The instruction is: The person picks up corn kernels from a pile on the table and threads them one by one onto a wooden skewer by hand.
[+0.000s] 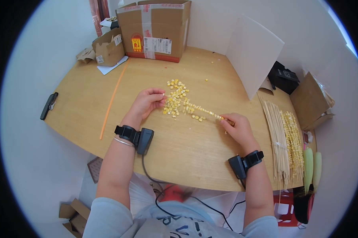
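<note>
My right hand grips a thin wooden skewer near one end. Yellow corn pieces are threaded along much of it, and its bare tip slants up and left toward my other hand. Between the thumb and fingertips of my left hand is a small pale corn kernel. Right beside that hand lies a loose pile of corn kernels, partly under the skewer's tip. On the table's right side, a bundle of bare skewers lies beside several skewers filled with corn.
Two green-husked corn ears rest at the right edge. A large cardboard box and a smaller box stand at the back. A white board stands upright at back right. An orange strip and a black stapler-like object lie left.
</note>
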Demonstrator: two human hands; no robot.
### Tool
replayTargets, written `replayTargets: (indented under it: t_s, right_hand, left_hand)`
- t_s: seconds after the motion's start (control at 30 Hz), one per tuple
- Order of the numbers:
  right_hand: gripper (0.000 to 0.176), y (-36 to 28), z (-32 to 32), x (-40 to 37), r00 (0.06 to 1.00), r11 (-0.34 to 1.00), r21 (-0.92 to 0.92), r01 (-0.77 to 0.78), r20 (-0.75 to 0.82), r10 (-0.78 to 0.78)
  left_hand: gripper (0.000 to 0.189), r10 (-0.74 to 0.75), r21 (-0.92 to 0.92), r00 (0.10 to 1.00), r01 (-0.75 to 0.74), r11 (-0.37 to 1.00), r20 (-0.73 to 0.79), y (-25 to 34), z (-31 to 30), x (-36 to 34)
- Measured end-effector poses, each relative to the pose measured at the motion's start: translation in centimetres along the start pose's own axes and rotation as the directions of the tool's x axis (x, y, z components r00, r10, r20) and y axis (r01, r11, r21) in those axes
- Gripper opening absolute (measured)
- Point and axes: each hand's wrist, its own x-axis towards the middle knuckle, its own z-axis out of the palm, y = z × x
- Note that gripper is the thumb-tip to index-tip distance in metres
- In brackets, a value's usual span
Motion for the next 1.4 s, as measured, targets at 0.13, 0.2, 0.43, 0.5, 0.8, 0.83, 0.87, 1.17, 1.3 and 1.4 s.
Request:
replayTargets:
  t_s: [0.13,0.2,0.43,0.5,0.8,0.83,0.87,1.17,1.3,1.4]
  right_hand:
    - [0.023,-0.12,0.01,0.02,1.000,1.000,-0.009,0.013,-0.001,-0.013]
    - [0.023,-0.14,0.00,0.06,1.000,1.000,-0.005,0.006,0.004,-0.006]
    - [0.023,-0.04,0.01,0.06,1.000,1.000,-0.006,0.013,0.002,-0.013]
    - [0.023,-0.02,0.04,0.04,1.000,1.000,-0.001,0.019,-0.001,-0.019]
    - [0.023,-0.19,0.06,0.08,1.000,1.000,-0.019,0.010,0.013,-0.009]
    - [0.022,-0.25,0.05,0.09,1.000,1.000,-0.014,0.005,0.013,-0.005]
    - [0.022,-0.29,0.03,0.10,1.000,1.000,-0.014,0.005,0.014,-0.005]
    - [0.022,-0.34,-0.01,0.08,1.000,0.999,-0.035,0.012,0.013,-0.012]
    - [0.022,-0.17,0.04,0.11,1.000,0.999,-0.033,0.009,0.018,-0.009]
    - [0.022,-0.17,0.06,0.12,1.000,0.999,-0.035,0.012,0.018,-0.011]
  left_hand:
    - [0.019,-0.006,-0.018,1.000,0.006,1.000,-0.002,0.31,0.40,-0.34]
    - [0.018,-0.006,-0.022,1.000,0.006,1.000,-0.011,0.37,0.41,-0.20]
    - [0.016,-0.016,-0.023,1.000,0.016,1.000,-0.016,0.07,0.00,0.14]
    - [0.016,-0.018,-0.027,1.000,0.018,0.999,-0.022,0.05,0.14,0.08]
    - [0.017,-0.016,-0.021,0.999,0.015,1.000,-0.031,0.11,0.13,0.07]
    - [0.018,-0.018,-0.020,0.999,0.017,1.000,-0.030,0.15,0.16,0.04]
    - [0.018,-0.019,-0.018,0.999,0.019,1.000,-0.029,0.18,0.18,0.04]
    - [0.017,-0.014,-0.012,0.999,0.013,1.000,-0.034,0.25,0.31,-0.06]
    - [0.016,-0.013,-0.030,1.000,0.012,0.999,-0.024,0.21,0.09,0.04]
    - [0.016,-0.015,-0.027,0.999,0.014,1.000,-0.032,0.21,0.08,0.05]
